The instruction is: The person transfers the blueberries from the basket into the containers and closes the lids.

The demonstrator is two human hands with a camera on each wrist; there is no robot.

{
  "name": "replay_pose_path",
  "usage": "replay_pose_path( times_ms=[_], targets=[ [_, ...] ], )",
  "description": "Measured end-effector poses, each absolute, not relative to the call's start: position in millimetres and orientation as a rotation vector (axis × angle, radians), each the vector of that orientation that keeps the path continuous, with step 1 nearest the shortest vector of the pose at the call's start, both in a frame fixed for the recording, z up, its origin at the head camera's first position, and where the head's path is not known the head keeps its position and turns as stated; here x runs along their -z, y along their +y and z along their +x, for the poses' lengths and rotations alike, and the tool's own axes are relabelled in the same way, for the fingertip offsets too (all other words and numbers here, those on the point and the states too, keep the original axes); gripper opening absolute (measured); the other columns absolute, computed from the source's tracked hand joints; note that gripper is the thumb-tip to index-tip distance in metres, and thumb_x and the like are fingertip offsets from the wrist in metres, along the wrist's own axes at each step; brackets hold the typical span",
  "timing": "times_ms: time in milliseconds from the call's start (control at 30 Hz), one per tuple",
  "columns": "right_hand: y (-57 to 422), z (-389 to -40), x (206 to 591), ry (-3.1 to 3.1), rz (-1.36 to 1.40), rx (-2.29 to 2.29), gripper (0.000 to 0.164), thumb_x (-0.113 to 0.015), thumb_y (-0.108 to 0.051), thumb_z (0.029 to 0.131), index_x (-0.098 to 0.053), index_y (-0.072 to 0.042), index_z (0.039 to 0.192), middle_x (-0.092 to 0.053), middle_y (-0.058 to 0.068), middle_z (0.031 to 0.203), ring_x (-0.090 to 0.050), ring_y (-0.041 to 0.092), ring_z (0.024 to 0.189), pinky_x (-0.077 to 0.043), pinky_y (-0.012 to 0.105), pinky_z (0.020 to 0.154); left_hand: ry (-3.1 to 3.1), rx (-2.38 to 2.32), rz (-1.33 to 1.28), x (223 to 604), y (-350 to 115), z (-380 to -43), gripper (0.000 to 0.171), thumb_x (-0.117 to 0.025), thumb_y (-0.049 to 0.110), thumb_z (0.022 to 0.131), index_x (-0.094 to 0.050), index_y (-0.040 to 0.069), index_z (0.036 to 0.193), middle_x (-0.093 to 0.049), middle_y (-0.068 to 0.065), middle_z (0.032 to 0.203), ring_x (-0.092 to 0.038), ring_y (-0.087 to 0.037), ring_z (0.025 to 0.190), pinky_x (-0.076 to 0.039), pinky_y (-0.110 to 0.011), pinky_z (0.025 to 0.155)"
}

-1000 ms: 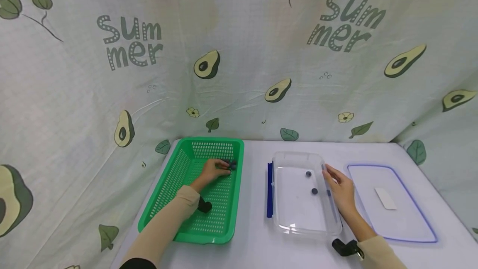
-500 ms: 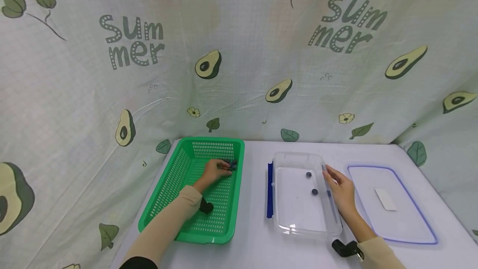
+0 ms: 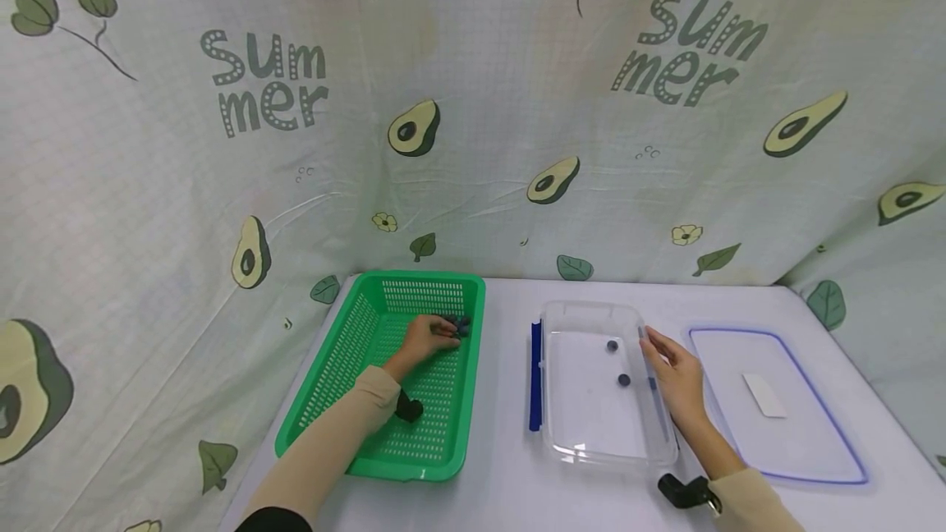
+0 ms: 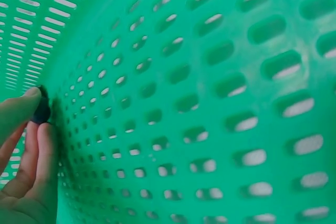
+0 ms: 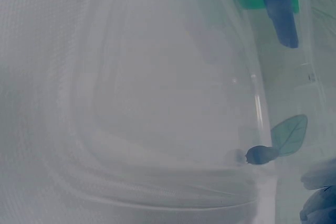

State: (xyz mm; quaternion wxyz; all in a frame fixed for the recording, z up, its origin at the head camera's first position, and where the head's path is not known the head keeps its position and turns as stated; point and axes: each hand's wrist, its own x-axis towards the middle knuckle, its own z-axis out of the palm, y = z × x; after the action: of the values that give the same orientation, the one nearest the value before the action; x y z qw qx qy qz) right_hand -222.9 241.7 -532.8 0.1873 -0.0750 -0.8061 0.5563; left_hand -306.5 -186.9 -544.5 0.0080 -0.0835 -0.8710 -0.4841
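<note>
In the head view, my left hand (image 3: 424, 339) is inside the green basket (image 3: 476, 368), its fingertips at a small cluster of dark balls (image 3: 463, 322). My right hand (image 3: 676, 376) holds the side of the clear box (image 3: 584, 409), thumb and fingers close together at its edge; two loose balls (image 3: 624, 380) lie inside, left of that grip, and the blue-rimmed lid (image 3: 813, 388) lies right of it. In the left wrist view, I pinch a dark ball (image 4: 42, 111) between thumb and fingertips, barely parted, beside the slotted wall. In the right wrist view, only my blurred fingertips show, near one ball.
</note>
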Motion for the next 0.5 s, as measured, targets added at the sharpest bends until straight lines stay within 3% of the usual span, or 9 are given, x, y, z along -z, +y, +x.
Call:
replay_pose_path(
  times_ms=[500],
  targets=[
    [240.5,-222.1,531.3,-2.265,-0.216,-1.568,0.04,-0.068,-0.023,0.098,-0.065,-0.001,0.131,-0.064,0.02,0.127,-0.053,-0.018,0.097,-0.04,0.003,0.086,-2.766,1.484,-0.243,523.2,-196.5,-302.3,0.018,-0.084,0.007,0.081,-0.077,-0.002,0.095,-0.075,-0.008,0.088,-0.071,-0.023,0.089,-0.054,-0.043,0.089]
  ],
)
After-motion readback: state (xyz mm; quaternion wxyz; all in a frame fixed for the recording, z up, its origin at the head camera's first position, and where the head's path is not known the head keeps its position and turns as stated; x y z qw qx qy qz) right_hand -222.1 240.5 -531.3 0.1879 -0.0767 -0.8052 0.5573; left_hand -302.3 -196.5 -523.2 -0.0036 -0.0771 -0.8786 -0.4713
